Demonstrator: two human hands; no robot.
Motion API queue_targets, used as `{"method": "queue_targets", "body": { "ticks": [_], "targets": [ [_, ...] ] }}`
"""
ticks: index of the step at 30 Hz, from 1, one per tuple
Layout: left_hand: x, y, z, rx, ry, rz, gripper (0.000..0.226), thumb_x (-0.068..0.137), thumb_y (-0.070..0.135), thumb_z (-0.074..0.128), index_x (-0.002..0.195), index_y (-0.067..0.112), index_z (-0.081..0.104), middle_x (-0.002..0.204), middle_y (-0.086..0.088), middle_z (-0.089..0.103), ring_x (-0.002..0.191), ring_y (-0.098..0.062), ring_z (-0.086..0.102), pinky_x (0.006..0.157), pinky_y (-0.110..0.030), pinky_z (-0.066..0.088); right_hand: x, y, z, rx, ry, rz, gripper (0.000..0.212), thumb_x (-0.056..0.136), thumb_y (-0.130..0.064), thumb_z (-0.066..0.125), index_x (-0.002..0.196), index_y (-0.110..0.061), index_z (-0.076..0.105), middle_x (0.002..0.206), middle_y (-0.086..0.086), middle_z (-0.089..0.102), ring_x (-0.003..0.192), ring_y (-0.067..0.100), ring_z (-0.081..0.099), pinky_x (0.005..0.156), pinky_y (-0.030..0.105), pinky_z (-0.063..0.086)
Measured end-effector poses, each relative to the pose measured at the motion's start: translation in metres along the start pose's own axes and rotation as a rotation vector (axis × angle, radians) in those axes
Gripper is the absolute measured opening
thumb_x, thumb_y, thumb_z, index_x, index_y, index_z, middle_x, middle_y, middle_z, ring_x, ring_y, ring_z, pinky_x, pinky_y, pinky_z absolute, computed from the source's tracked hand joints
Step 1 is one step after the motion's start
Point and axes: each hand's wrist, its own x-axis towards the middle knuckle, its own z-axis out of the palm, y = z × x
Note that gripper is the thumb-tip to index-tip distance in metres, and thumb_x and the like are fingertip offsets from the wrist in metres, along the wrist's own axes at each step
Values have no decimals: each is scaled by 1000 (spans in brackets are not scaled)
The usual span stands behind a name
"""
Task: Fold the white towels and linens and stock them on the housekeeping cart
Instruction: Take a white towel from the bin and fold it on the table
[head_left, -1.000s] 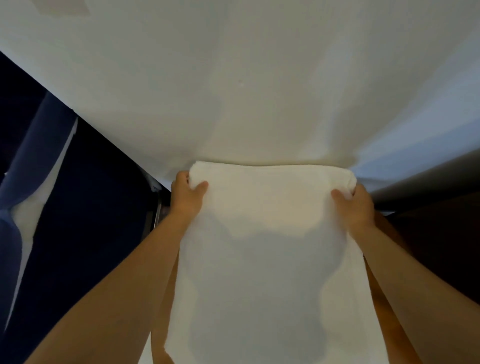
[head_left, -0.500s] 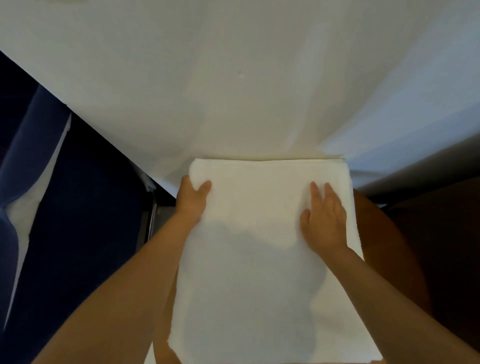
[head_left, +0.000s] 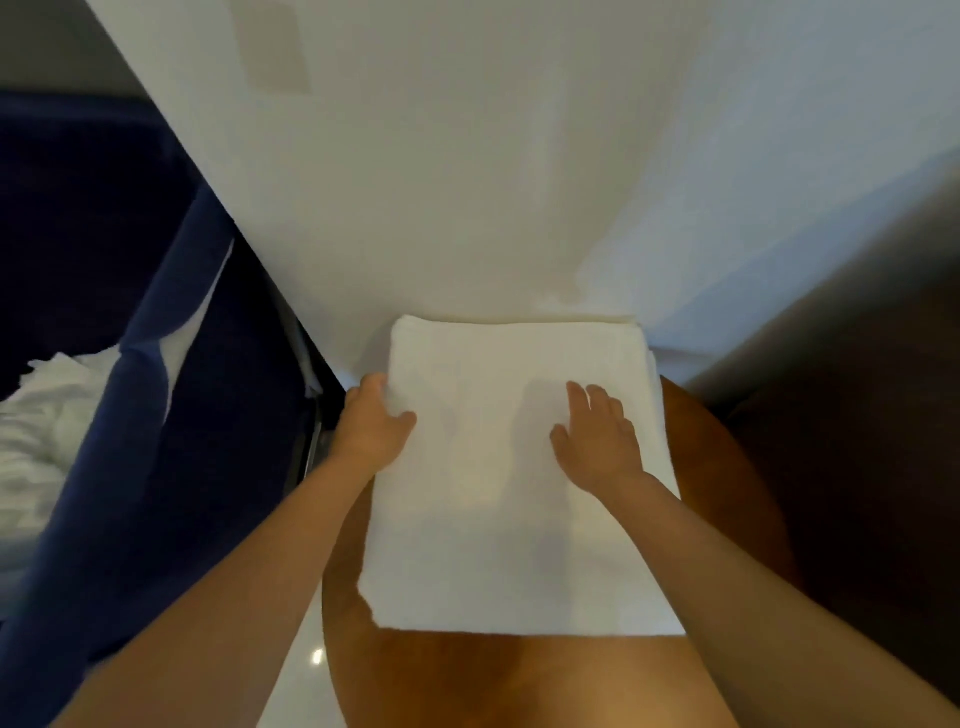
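Folded white terry towel (head_left: 509, 545) held flat under two bare hands on a round brown wooden tabletop (head_left: 519, 680).
Left grip (head_left: 375, 426) clamped on the towel's left edge, thumb on top, fingers curled round and under the fold. Right grip (head_left: 597, 441) spread flat, palm down, fingers straight, pressing the top layer just right of the middle. Between both grips and nearward of them: a neat rectangle, several layers thick, smooth on its face, rounded along the far fold, slightly ragged at the near left corner. Just past the fingertips, meeting the far edge: a plain white surface (head_left: 467, 182). Well left of the left grip: a dark blue fabric bag (head_left: 171, 415) with crumpled white linen (head_left: 36, 431) inside.
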Motion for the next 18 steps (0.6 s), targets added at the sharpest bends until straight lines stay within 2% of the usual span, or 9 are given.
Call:
{"method": "queue_targets", "body": {
  "ticks": [4,9,13,15,18],
  "targets": [
    [-57,16,-47,46,41,153,38,93,13,57,129,3,48,112,-2,47,101,-12,44,85,-25,40,-38,-34,-18,50,30,-149,51,100,-30,35,146,-11,23,151,10,25,135,27,27,107,36,27],
    [-109,8,-132,63,181,185,30,93,16,57,122,10,56,122,-2,57,111,-13,52,89,-20,36,-88,-112,-41,124,73,-414,48,100,-30,37,143,-10,31,146,10,33,129,27,35,103,34,32],
    [-123,-25,-200,-20,319,52,25,90,11,59,114,8,59,113,-5,62,109,-21,57,89,-26,41,-112,-199,-58,190,67,-647,44,100,-25,40,140,-9,36,139,12,40,123,26,39,102,32,33],
    [-121,-55,-235,8,303,-49,28,89,14,61,116,9,58,112,-4,60,106,-21,56,88,-28,42,-114,-246,-60,170,73,-743,44,99,-26,40,140,-10,37,140,9,40,124,25,38,104,33,33],
    [-102,-113,-286,61,217,-201,33,89,17,61,120,8,55,110,-5,57,93,-18,54,72,-23,41,-107,-317,-52,120,36,-836,42,98,-27,40,137,-9,40,138,7,40,123,26,36,103,36,35]
  ]
}}
